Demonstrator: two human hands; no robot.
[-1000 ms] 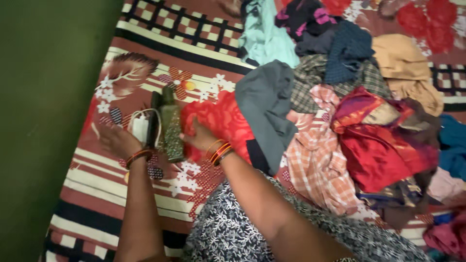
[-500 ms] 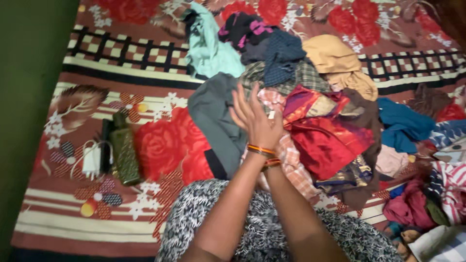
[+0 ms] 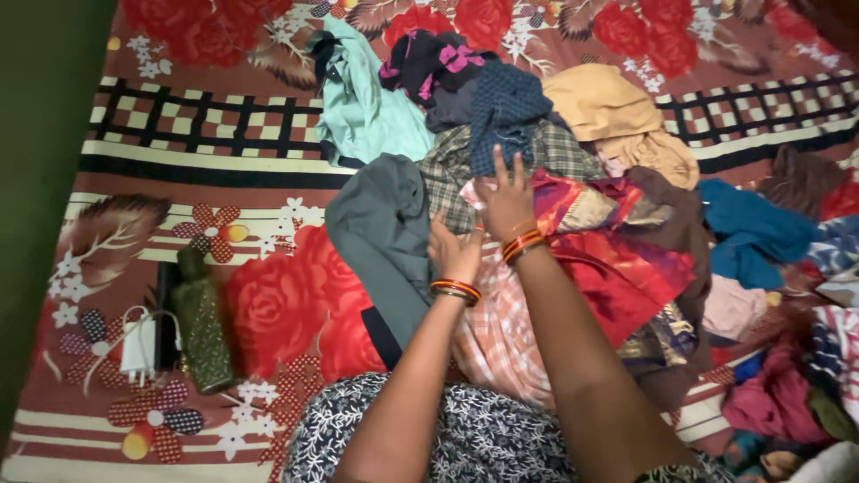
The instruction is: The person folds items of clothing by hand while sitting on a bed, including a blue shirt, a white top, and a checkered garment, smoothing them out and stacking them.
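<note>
My left hand (image 3: 454, 253), with orange bangles at the wrist, curls its fingers into the edge of a pink checked cloth (image 3: 501, 335) in front of my lap. Just beyond it, my right hand (image 3: 504, 199), also bangled, lies with fingers spread on the top of the same cloth, against a green plaid garment (image 3: 452, 170). A grey garment (image 3: 380, 237) lies immediately left of my left hand. Red and gold silk fabric (image 3: 617, 268) sits right of my right forearm.
The pile also holds a mint green shirt (image 3: 362, 112), dark blue cloth (image 3: 506, 107), mustard cloth (image 3: 608, 107) and blue cloth (image 3: 756, 233). A green bottle (image 3: 201, 326) and white charger (image 3: 139, 347) lie left on the floral bedsheet (image 3: 224, 152). A green wall (image 3: 40, 179) borders the left.
Both hands have left the bottle and charger at the left and moved right to the clothes pile. The left hand has joined the right on the pink checked cloth.
</note>
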